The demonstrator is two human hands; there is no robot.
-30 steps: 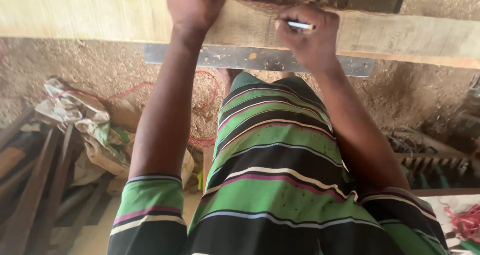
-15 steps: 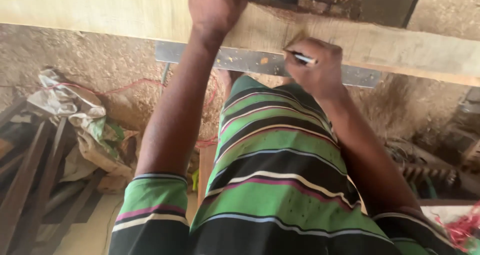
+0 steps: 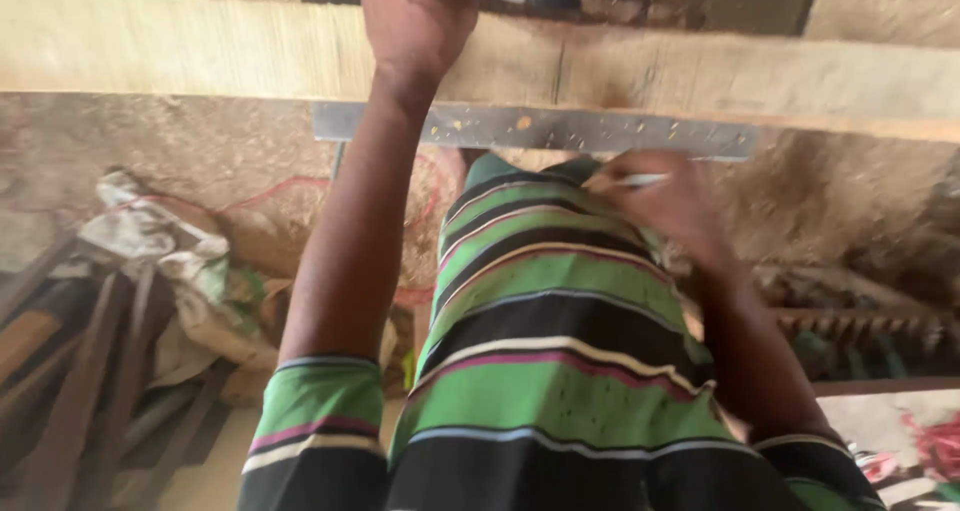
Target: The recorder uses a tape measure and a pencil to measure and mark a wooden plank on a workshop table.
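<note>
Left hand (image 3: 418, 16) on plank (image 3: 200, 51) (near edge).

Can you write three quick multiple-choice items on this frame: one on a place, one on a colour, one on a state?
1. Where does the left hand rest?
A. on the wooden plank
B. on the ground
C. on the person's knee

2. What is the main colour of the striped shirt?
A. red
B. green
C. white

3. What is the state of the right hand?
A. open and empty
B. closed around a pen
C. flat on the plank

Answers: 1 A, the palm lies on top of the plank above the grey metal bar. 2 B, wide green bands run between black, cream and purple stripes. 3 B, a thin pale pen shows in the curled fingers, held off the plank near the shirt.
</note>
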